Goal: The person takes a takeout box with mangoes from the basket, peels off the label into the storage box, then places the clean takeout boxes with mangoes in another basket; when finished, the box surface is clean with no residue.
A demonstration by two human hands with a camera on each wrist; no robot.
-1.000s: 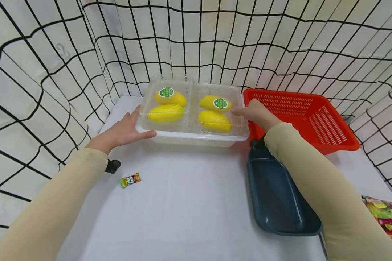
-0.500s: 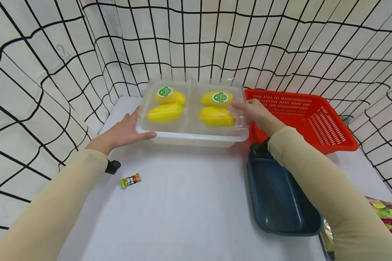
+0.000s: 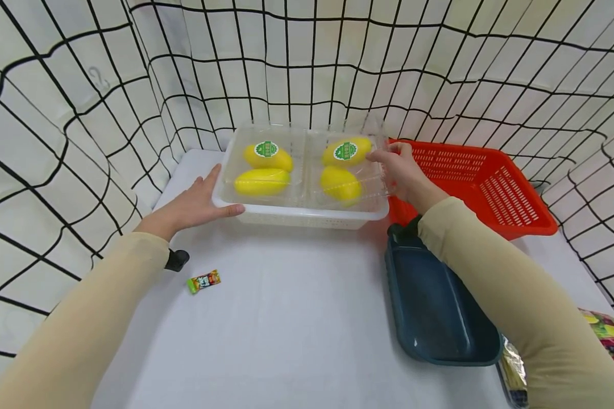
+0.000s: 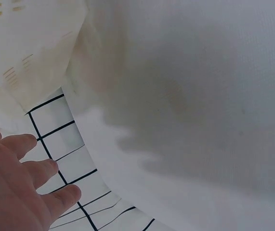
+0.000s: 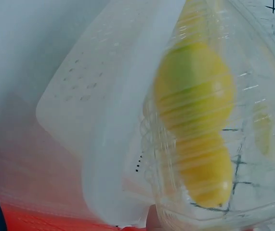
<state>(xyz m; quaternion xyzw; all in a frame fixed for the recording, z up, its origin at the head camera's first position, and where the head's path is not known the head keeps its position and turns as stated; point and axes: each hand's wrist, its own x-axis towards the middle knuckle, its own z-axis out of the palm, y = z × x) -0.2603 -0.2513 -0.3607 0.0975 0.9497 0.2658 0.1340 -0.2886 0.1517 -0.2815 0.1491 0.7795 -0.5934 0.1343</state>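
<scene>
A white perforated basket [image 3: 299, 215] stands at the back of the table, bearing two clear plastic clamshell boxes, each with two yellow mango-like fruits and a green sticker. My left hand [image 3: 191, 207] rests against the basket's left front corner, fingers spread and thumb along the front rim. With thumb and fingers, my right hand [image 3: 406, 173] pinches the right edge of the right clamshell box [image 3: 314, 196], which sits tilted. The left clamshell box [image 3: 240, 142] lies flat in the basket. In the right wrist view, fruits [image 5: 195, 89] show through ribbed plastic, while most of that hand is hidden.
A red basket [image 3: 471, 187] stands behind my right forearm, with a dark blue tray [image 3: 437, 307] in front of it. A small wrapped candy [image 3: 203, 281] lies at left. Colourful packaging [image 3: 611, 341] sits at the right edge. Black wire mesh surrounds the table.
The right clamshell box has gone from flat to tilted as my right hand shifts its right side. The fruits inside have moved, the front one turning. My left hand stays put.
</scene>
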